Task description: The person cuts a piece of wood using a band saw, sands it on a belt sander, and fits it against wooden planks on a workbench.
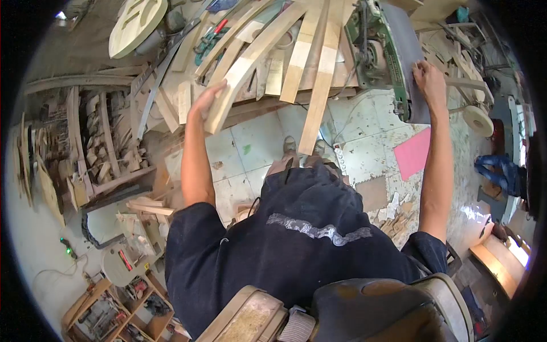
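My left hand point(207, 100) is at the near end of a curved wooden slat point(242, 71), its fingers closed against the left edge. Over at the right, my right hand point(428, 81) has its fingers bent at the edge of the wide grey sanding belt point(407, 57). That belt runs along a green belt sander point(373, 54) with a round wheel on its side. Two straight wooden slats point(327, 60) lie between my hands, the longer one jutting past the bench edge toward me. My fingertips on the belt are partly hidden.
Green clamps point(209, 43) with a red handle lie among slats on the left of the bench. Wood offcuts fill a rack point(102, 137) at the left. A pink sheet point(412, 153) lies on the tiled floor. A wooden tool shelf point(122, 310) stands at lower left.
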